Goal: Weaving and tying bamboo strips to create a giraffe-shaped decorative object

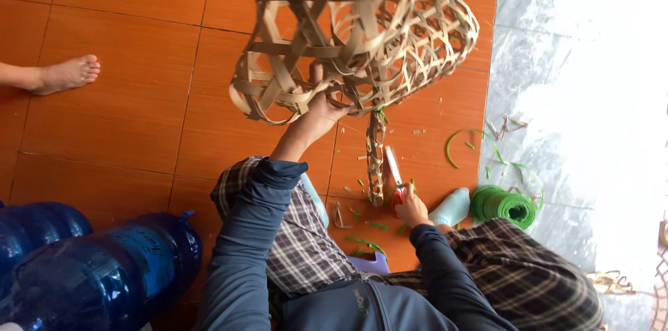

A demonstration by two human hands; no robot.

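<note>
Left hand [321,105] has its grip closed on the woven basket [313,46]; right hand [412,209] grips red-handled scissors [394,179]. The blades lie close to the hanging strip [376,157], so a slip could nick it.

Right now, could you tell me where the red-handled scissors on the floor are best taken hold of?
By the red handles, coming from the near side. The scissors lie flat on the tile with blades pointing away, and the right hand already rests at the handle end, clear of the blades.

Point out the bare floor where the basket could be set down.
Free: orange tiles between the basket, the foot and the water jugs. Crowded: by the right hand, with scissors, green coil and scraps. Left hand holds the basket aloft.
</note>
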